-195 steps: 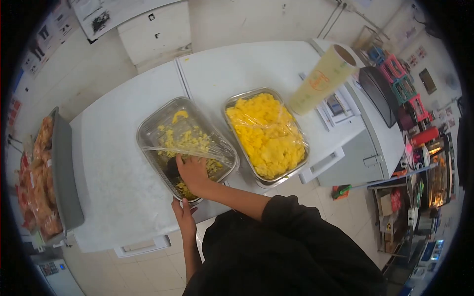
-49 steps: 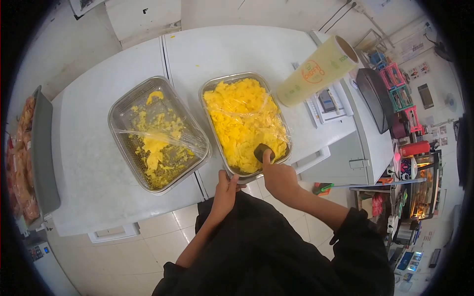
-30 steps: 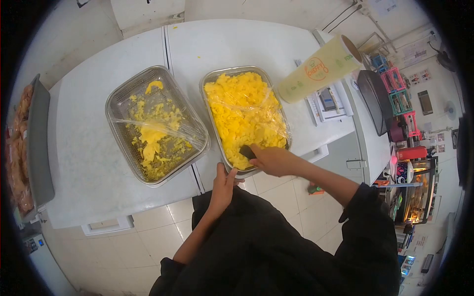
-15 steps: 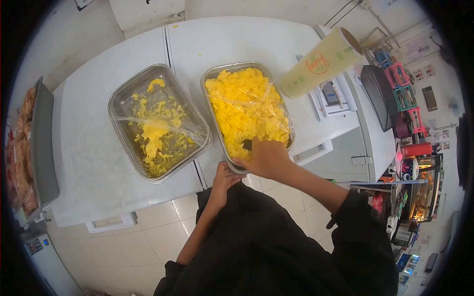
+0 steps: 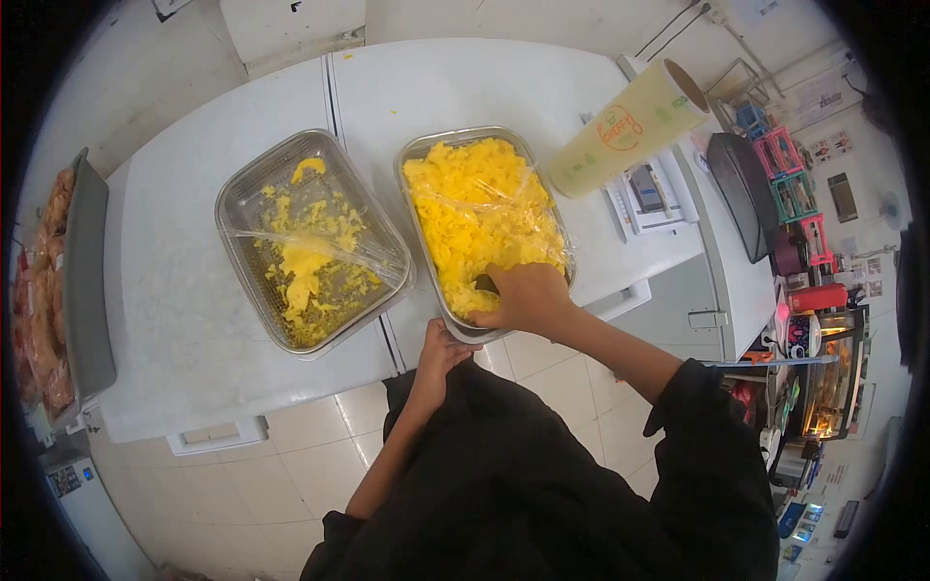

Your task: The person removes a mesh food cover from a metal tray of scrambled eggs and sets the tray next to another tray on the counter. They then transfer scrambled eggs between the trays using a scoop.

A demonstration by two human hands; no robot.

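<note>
Roll [image 5: 620, 131] stands at R of desk [image 5: 165, 320], open end up; orange logo reads approx. "CHEFFY", green print too small. Full tray [image 5: 463, 134] w/ yellow food [image 5: 484, 213], film partly over: long axis near–far, far end slanting L. R hand [image 5: 528, 300] at tray's near end, grip closed on dark tool [image 5: 485, 284]; tool mostly hidden, direction unclear. L hand [image 5: 441, 353] at near rim, can't tell if clamped. 2nd tray [image 5: 250, 198], scraps, just L.

Left tray [image 5: 242, 196] and right tray [image 5: 416, 150] side by side on the table [image 5: 174, 290], roll [image 5: 625, 134] farther right.
</note>
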